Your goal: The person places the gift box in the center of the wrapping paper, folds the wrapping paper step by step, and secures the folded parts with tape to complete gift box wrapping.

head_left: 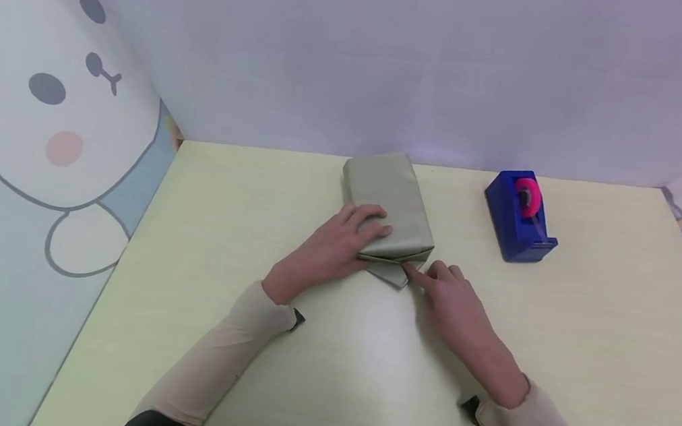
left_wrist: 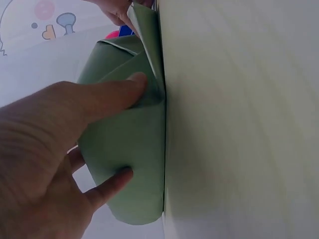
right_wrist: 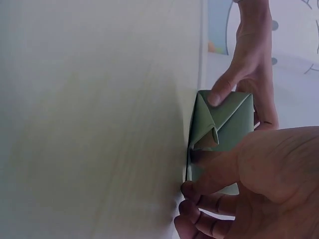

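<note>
A box wrapped in grey-green paper point(head_left: 388, 193) lies on the table. Folded paper closes in on its near end, and a pointed flap point(head_left: 388, 272) sticks out low toward me. My left hand point(head_left: 338, 240) holds the box from the left, fingers spread over its top and side. In the left wrist view the left thumb point(left_wrist: 122, 93) presses on the end folds. From the right, my right hand point(head_left: 455, 304) reaches in with one finger extended to the flap at the fold; its other fingers are bent. The right wrist view shows that fingertip partly hidden by the paper.
A blue tape dispenser point(head_left: 513, 228) with a pink roll point(head_left: 528, 197) stands right of the box. The pale wooden table point(head_left: 598, 330) meets a plain wall point(head_left: 305, 61) at the back. A cartoon-print panel point(head_left: 24, 212) borders the left side.
</note>
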Motion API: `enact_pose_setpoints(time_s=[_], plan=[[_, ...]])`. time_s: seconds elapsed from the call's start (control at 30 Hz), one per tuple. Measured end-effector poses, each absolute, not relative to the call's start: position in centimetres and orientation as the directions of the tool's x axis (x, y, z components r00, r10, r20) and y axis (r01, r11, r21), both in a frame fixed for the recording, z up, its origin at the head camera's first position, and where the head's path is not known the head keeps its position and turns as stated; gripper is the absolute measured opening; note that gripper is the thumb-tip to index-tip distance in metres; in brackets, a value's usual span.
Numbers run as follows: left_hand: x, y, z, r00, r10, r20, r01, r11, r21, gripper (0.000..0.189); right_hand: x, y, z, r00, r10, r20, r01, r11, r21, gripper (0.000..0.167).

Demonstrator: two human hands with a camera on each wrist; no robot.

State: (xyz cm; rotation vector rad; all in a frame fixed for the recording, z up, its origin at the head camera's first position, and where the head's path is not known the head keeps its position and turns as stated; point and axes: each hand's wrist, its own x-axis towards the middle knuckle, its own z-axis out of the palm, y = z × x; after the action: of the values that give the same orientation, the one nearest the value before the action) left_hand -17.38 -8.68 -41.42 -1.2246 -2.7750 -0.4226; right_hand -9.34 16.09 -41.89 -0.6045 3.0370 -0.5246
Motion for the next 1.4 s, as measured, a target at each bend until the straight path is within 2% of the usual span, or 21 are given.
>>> enact_pose_setpoints(time_s=[0.17,0.3,0.43,0.5,0.7,0.87,1.2,1.4], plan=[[-17.2,-8.4,-41.4,-0.692,0.698,0.185,0.722,0.665,0.191,0.062,-9.6,16.5,-41.7,-0.924,-0.379,0.058,-0.375,0.865,-0.334,0.055],[-17.0,-8.1,-41.4,-0.697,0.693,0.185,0.717,0.677,0.164,0.061,-9.9,17.8,-41.6,-0.934,-0.357,0.030,-0.341,0.860,-0.380,0.058],[-17.0,-8.0,-41.5,-0.698,0.690,0.194,0.716,0.683,0.148,0.061,-10.2,19.1,-41.6,-0.949,-0.317,0.005,-0.289,0.858,-0.426,0.054],[-17.0,-7.9,-41.6,-0.699,0.688,0.195,0.714,0.686,0.142,0.062,-10.5,19.6,-41.7,-0.961,-0.277,0.006,-0.250,0.856,-0.452,0.049],[-17.0,-7.9,-41.6,-0.706,0.682,0.191,0.707,0.696,0.127,0.062,-11.7,19.3,-42.0,-0.983,-0.182,-0.033,-0.124,0.780,-0.613,0.019],[-17.0,-7.7,-41.6,-0.703,0.683,0.196,0.710,0.688,0.150,0.060,-13.4,18.1,-42.2,-0.988,-0.148,-0.053,-0.083,0.778,-0.623,0.013],[-17.2,-7.6,-41.4,-0.691,0.696,0.195,0.722,0.676,0.147,0.059,-14.5,18.9,-41.5,-0.971,-0.238,-0.021,-0.182,0.792,-0.582,0.008],[-17.4,-7.9,-41.4,-0.690,0.705,0.163,0.723,0.662,0.196,0.056,-14.9,19.6,-41.6,-0.943,-0.322,-0.083,-0.184,0.714,-0.676,0.023]])
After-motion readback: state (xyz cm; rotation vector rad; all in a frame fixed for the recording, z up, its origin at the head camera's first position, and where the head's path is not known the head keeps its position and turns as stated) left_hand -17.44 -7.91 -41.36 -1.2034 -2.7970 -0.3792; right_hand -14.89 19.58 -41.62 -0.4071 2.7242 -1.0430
